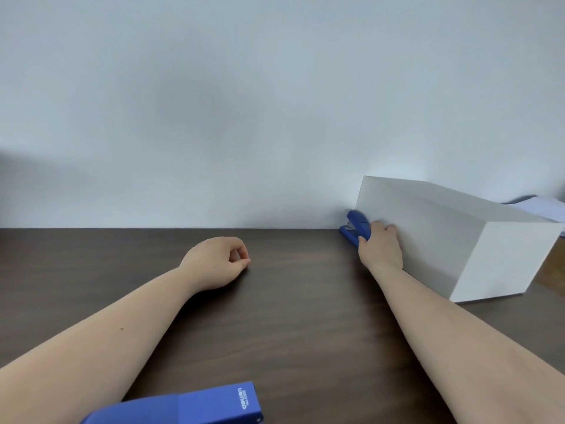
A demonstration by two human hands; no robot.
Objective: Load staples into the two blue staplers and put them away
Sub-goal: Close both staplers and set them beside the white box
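Note:
One blue stapler (356,227) sits at the far edge of the dark wooden table (290,316), against the wall and beside the left end of a white box (458,240). My right hand (380,247) is closed around its near end. A second blue stapler (195,405) lies at the bottom of the view, close to me, partly cut off by the frame. My left hand (218,261) rests on the table in the middle, fingers curled loosely with the thumb meeting the fingertips, holding nothing.
The white box stands on the right side of the table, angled toward the wall. Behind it at the far right lies a stack of white paper (541,206). A pale wall (244,102) runs along the table's far edge.

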